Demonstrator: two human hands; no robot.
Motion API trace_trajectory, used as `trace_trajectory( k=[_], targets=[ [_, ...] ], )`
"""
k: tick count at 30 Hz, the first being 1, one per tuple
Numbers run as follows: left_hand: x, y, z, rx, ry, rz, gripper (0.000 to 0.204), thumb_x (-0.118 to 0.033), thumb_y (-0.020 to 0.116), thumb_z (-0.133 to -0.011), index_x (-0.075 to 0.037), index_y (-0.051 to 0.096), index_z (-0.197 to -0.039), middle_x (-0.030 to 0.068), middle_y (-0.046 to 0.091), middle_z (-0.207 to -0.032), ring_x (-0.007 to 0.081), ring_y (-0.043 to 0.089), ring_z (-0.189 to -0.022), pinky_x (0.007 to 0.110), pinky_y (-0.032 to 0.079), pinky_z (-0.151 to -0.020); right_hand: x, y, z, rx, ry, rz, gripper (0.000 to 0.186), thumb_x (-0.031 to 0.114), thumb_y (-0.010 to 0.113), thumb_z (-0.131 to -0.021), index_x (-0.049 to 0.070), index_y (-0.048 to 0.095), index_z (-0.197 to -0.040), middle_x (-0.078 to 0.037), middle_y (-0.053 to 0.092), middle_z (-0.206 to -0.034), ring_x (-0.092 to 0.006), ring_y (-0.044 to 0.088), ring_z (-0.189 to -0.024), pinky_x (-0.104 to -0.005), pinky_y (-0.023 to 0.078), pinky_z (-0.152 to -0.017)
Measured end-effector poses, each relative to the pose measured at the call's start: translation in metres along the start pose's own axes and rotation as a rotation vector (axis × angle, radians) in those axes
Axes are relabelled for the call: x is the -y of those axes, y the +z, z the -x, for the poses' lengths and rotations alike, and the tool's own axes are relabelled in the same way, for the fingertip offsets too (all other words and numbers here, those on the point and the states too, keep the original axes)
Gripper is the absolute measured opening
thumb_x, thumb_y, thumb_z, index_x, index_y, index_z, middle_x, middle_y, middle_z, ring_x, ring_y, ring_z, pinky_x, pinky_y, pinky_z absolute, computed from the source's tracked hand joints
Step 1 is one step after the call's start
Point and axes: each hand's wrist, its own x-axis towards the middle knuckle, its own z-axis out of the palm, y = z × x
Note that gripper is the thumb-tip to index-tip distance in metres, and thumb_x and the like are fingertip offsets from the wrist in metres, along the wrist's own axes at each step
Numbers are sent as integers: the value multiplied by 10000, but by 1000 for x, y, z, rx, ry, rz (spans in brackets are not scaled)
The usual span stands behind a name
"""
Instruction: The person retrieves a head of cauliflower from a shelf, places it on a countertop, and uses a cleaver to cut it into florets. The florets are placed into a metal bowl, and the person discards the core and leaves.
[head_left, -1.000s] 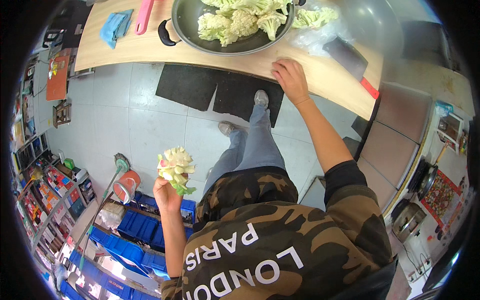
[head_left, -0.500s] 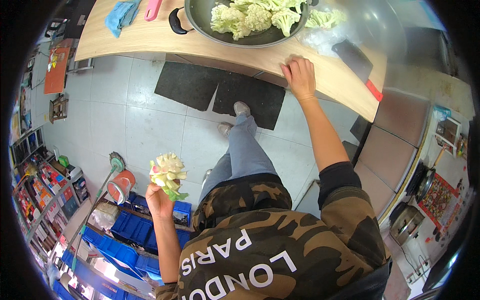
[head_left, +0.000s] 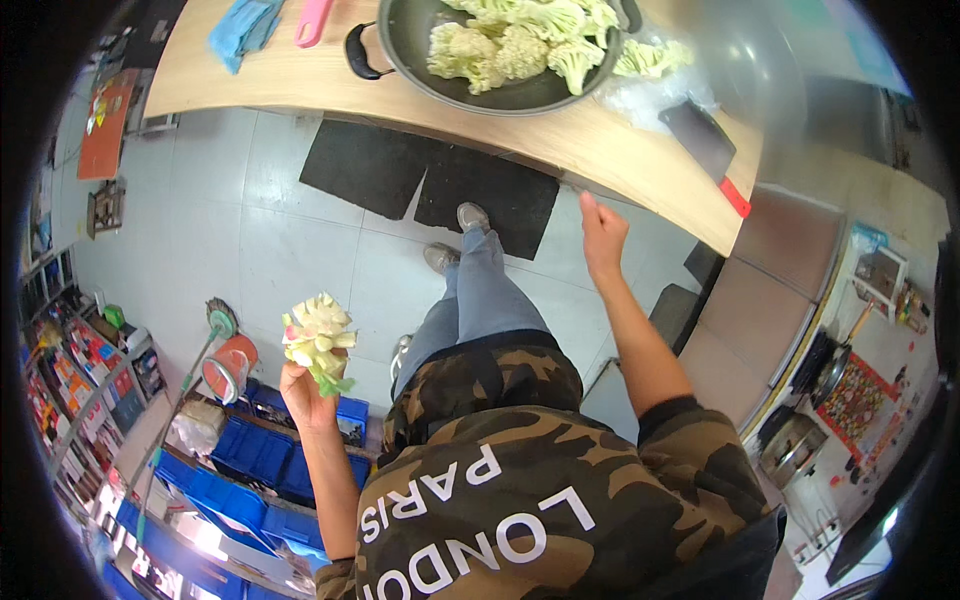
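Observation:
My left hand (head_left: 305, 390) grips a cauliflower core (head_left: 320, 335) with pale cut stalks and a green leaf, low at the left of the view. My right hand (head_left: 604, 235) hangs just below the wooden table's edge (head_left: 550, 135), fingers curled, apparently empty. On the table, a dark two-handled pan (head_left: 405, 75) holds several cauliflower florets (head_left: 520, 55). Beside it are more pale green pieces (head_left: 650, 58) on a plastic bag (head_left: 635, 100) and a cleaver (head_left: 700, 140) with a red handle.
A blue cloth (head_left: 240, 30) and pink utensil (head_left: 312, 22) lie left of the pan. Black mats (head_left: 485, 190) are under the table. A mop (head_left: 220, 315), red bucket (head_left: 228, 365), blue crates (head_left: 245, 450) and shelving (head_left: 80, 370) stand lower left. Cookware (head_left: 790, 440) sits at the right.
My right hand has left the table's edge, moving down toward me, and its fingers have curled. My left hand has shifted slightly left, still holding the cauliflower core.

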Motion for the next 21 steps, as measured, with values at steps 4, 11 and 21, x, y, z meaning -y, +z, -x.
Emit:
trace_trajectory(
  k=[4, 11, 21],
  targets=[
    [-1, -3, 5, 45, 93, 132, 721, -40, 573, -638, 3, 333, -1317, 207, 437, -1279, 330, 492, -1107, 420, 449, -906, 15, 16, 18, 534, 836, -1256, 526, 324, 463, -934, 143, 278, -476, 22, 266, -426, -124, 243, -366, -269, 213, -381],
    [-6, -61, 52, 71, 455, 514, 539, 13, 541, -646, -36, 478, -1179, 133, 527, -1189, 277, 489, -1122, 413, 373, -977, 121, 140, 53, 1326, 1194, -1239, 468, 333, 374, -965, 105, 327, -559, -6, 295, -543, -110, 293, -501, -243, 257, -430],
    [-110, -266, 151, -285, 944, 905, 520, 5, 489, -708, -54, 424, -1220, 133, 478, -1248, 312, 461, -1160, 475, 393, -971, 214, 381, 238, 1418, 1146, -391, 303, 284, 473, -936, 78, 493, -715, -20, 462, -677, -134, 458, -625, -256, 423, -555]
  ],
)
